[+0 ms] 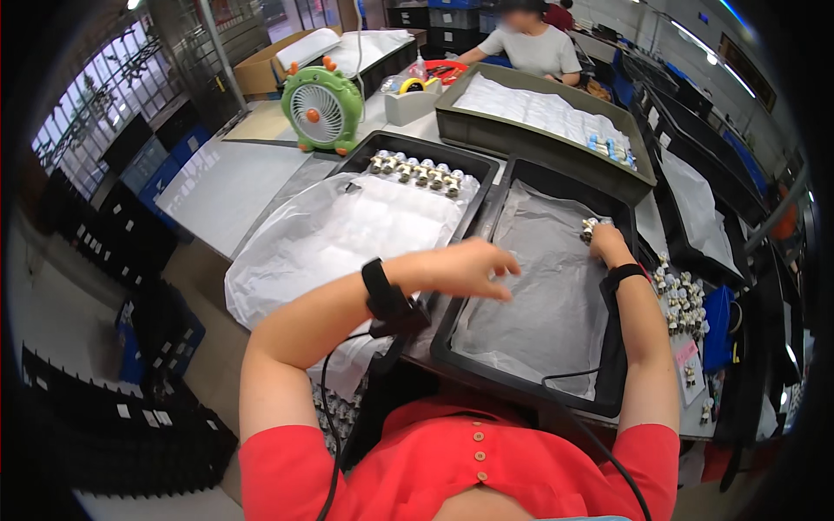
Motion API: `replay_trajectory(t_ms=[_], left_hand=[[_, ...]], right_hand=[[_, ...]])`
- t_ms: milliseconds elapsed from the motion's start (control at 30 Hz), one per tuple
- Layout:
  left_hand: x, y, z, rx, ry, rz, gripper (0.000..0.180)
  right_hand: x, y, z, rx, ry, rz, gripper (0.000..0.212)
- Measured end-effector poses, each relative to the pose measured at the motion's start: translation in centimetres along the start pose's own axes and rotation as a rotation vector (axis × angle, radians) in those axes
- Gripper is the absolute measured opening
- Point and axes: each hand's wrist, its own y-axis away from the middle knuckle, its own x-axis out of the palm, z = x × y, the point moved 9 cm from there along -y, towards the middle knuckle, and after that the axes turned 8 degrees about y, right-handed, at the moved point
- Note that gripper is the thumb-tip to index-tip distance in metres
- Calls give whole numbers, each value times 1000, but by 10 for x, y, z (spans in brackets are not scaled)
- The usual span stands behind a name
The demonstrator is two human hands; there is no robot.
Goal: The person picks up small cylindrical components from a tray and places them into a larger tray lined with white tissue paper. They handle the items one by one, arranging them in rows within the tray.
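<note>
My right hand [611, 247] is at the far right corner of a black tray [530, 390], its fingers closed on a small white-and-dark figurine [590, 228]. Thin translucent sheeting [534, 304] lines this tray. Over the tray's left edge hovers my left hand [473, 267], fingers apart and nothing in them. To the left, a second black tray [382, 139] holds white sheeting [369, 217], which spills over its near left side. Several similar figurines [419, 171] stand in a row at its far end. Fine detail on the figurines is too small to make out.
Many loose figurines [682, 300] lie right of my right forearm, near a blue bin [718, 326]. A green fan [321, 111] and an olive tray [539, 130] with blue-and-white pieces stand beyond. A co-worker [526, 48] sits at the far side. Cables run from my wrist bands [382, 291].
</note>
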Motion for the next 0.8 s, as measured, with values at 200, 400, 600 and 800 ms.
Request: replay_trajectory(t_ms=[200, 400, 600, 800], left_hand=[[36, 15, -41, 84, 161, 84, 44], [19, -5, 13, -52, 688, -119, 40], [7, -7, 50, -166, 992, -356, 40], [3, -2, 73, -188, 1110, -486, 54]], right_hand=[[-2, -6, 7, -6, 50, -22, 34], [-13, 6, 8, -48, -109, 113, 42], [-82, 50, 31, -342, -690, -206, 46], [-143, 157, 115, -732, -1121, -413, 39]])
